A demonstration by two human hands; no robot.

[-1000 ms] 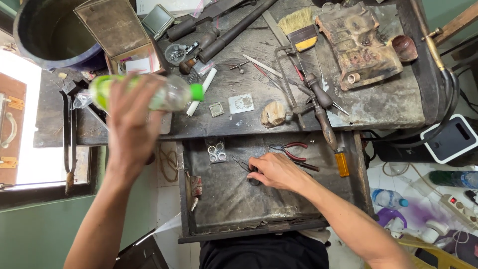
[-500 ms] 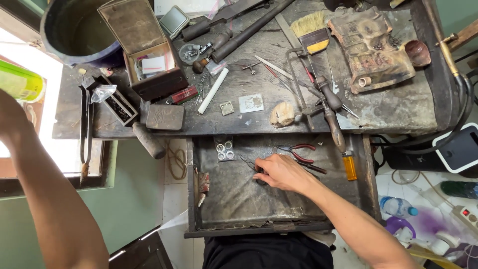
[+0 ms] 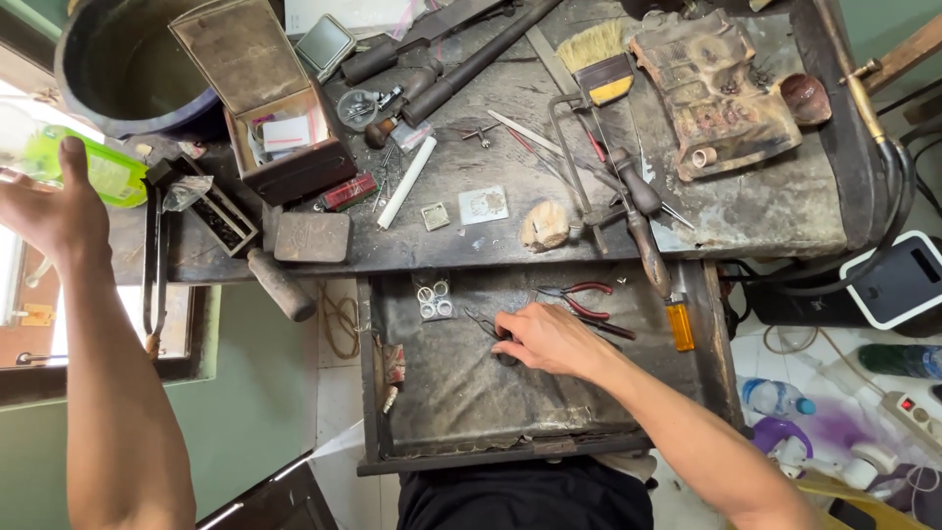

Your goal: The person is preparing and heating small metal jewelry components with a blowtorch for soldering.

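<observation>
My left hand (image 3: 54, 211) is out past the left end of the workbench, gripping a clear green plastic bottle (image 3: 83, 167) that lies on its side. My right hand (image 3: 549, 339) rests palm down in the open grey drawer (image 3: 461, 393), fingers curled over a small dark tool (image 3: 486, 326); whether it grips the tool is unclear. Red-handled pliers (image 3: 579, 294) lie just beyond that hand. A few small metal rings (image 3: 432, 299) sit at the drawer's back left corner.
The workbench (image 3: 746, 221) carries an open metal box (image 3: 280, 128), a brush (image 3: 594, 54), a white stick (image 3: 407, 182), a saw frame (image 3: 579, 157), a square metal plate (image 3: 483, 204) and a large dark pot (image 3: 118, 59). An orange lighter (image 3: 679, 326) lies at the drawer's right edge.
My left hand has carried the green bottle from above the bench leftward, past its edge. The right hand has stayed in the drawer with only slight shifts.
</observation>
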